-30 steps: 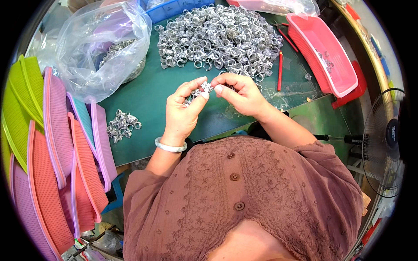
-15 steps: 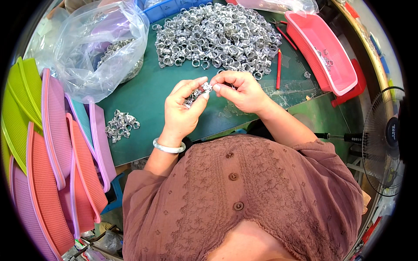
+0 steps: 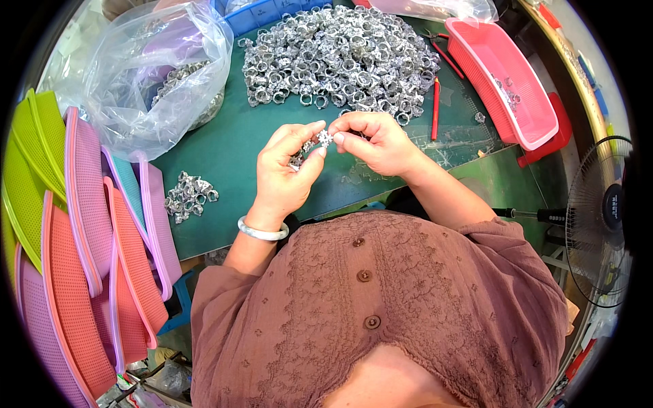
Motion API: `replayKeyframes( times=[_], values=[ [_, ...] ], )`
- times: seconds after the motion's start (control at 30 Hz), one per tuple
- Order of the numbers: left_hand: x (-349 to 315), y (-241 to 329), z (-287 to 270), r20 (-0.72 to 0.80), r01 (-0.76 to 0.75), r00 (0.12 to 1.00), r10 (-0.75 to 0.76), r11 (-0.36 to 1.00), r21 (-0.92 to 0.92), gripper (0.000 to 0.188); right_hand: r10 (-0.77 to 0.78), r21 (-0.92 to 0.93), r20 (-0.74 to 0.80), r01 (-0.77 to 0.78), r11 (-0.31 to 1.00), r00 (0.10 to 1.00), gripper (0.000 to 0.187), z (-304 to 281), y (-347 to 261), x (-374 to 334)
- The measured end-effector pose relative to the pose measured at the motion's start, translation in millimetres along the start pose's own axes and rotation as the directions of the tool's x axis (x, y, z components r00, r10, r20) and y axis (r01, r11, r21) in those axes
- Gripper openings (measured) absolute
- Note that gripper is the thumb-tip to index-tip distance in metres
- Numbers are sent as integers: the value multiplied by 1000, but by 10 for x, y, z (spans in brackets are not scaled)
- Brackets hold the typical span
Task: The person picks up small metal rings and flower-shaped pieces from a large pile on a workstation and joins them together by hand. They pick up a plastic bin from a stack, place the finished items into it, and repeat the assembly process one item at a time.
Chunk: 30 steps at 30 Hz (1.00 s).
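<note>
Between my two hands is a silver ring (image 3: 324,139) with a flower-like, studded top. My left hand (image 3: 286,168) is closed, its thumb and fingertips pinching that ring, and more silver rings (image 3: 296,160) sit inside its curled fingers. My right hand (image 3: 382,146) is closed too, with thumb and forefinger at the ring's right side; something dark and metallic shows partly behind its fingers. A large heap of silver rings (image 3: 340,58) lies on the green mat just beyond both hands. A small pile of rings (image 3: 190,197) rests to the left of my left hand.
At the far left stands an open clear plastic bag (image 3: 160,81) with rings inside. Stacked coloured baskets (image 3: 88,204) fill the left edge. To the right are a red pen-like tool (image 3: 436,109), red-handled pliers (image 3: 449,58), a pink basket (image 3: 483,81) and a fan (image 3: 605,211).
The ring at my fingertips has turned very slightly. Both hands stay in nearly the same place, and everything on the table is as it was.
</note>
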<state>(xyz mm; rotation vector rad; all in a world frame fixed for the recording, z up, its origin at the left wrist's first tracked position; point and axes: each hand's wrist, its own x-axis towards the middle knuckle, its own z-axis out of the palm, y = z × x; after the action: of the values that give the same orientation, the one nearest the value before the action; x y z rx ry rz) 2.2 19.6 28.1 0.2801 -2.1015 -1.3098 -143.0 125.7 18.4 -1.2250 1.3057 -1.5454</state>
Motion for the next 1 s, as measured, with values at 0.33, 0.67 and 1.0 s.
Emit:
replayKeyframes(
  times=[0.33,0.67,1.0],
  values=[
    [12,25,-12,7,-58,998,58,995,81,32,-38,-40,28,39,998,999,12,-25,14,1],
    [47,15,-46,24,-197,980,198,951,239,29,-156,-350,93,179,920,983,13,-76,-98,102],
    [88,237,-159,19,5,1000,-8,991,133,30,-90,-140,91,102,985,992,8,-15,-106,216]
  ],
)
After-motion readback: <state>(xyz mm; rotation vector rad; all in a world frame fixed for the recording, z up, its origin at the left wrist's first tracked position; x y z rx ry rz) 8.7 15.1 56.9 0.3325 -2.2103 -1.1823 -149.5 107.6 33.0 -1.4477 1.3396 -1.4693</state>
